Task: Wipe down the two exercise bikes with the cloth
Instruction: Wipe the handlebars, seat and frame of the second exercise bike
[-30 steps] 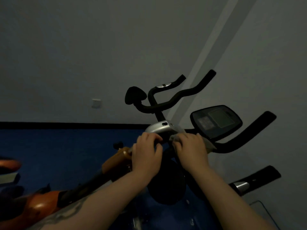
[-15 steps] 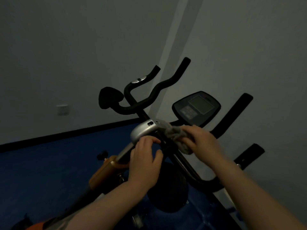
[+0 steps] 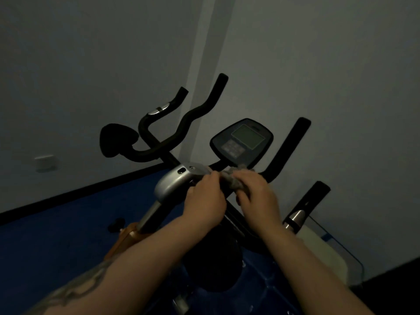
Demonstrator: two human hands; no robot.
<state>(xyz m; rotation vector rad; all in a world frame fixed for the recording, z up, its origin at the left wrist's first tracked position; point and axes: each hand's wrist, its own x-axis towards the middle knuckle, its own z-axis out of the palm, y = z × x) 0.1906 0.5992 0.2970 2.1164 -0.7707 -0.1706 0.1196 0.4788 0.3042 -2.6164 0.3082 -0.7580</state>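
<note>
Two hands meet at the grey cloth (image 3: 234,181), which is bunched on the bar just right of the silver cap (image 3: 179,180). The right hand (image 3: 259,196) grips the cloth with curled fingers. The left hand (image 3: 205,202) curls its fingers at the cap's edge, touching the cloth. Behind the cap stands the screen (image 3: 242,142). Black handlebars (image 3: 195,114) rise left of the screen.

No text, brand or number can be read: the display console (image 3: 242,142) shows a blank screen and a keypad too dim and blurred to make out.
</note>
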